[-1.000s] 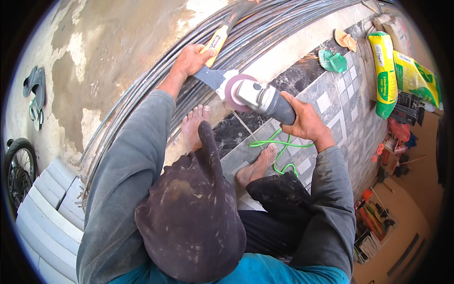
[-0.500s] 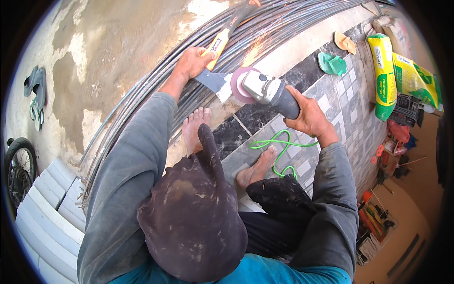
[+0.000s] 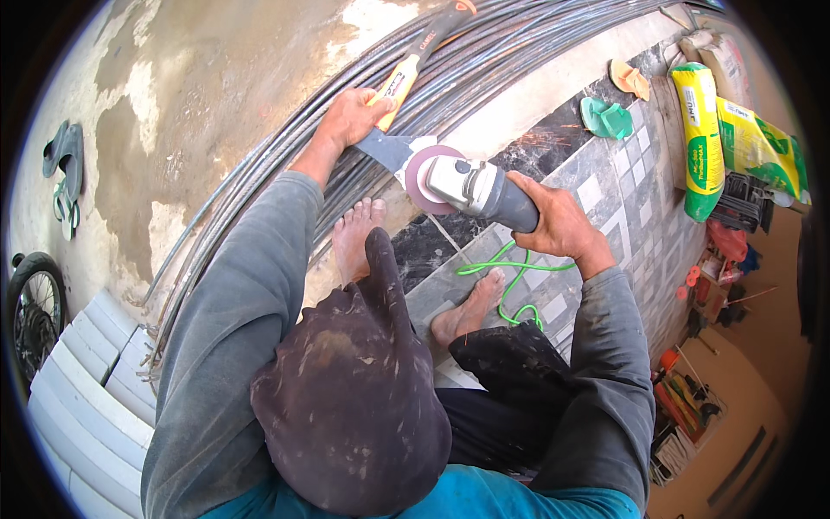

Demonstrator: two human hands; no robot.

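My left hand [image 3: 347,118] is closed round the yellow-and-black handle of a hatchet [image 3: 380,149], close to its flat grey head. The handle slants up and away, ending in an orange tip. My right hand [image 3: 562,221] grips the dark body of an angle grinder [image 3: 471,186] with a silver gear head. Its pinkish disc [image 3: 424,177] is against or right beside the pale edge of the hatchet head; exact contact is hard to tell. Faint sparks show over the dark tiles to the right. A green cord [image 3: 517,290] loops below the grinder.
Long steel bars [image 3: 285,156] lie in a curved bundle beyond my bare feet [image 3: 471,307]. Yellow-green bags [image 3: 705,156] and a green plastic piece [image 3: 607,118] are at right. Sandals [image 3: 69,164], a wheel [image 3: 37,303] and stacked grey slabs [image 3: 91,372] are at left.
The grinder has shifted slightly left and down along the hatchet edge, with my right hand following. The bright sparks over the bars are gone; fainter ones fly rightward. My left hand stays in place.
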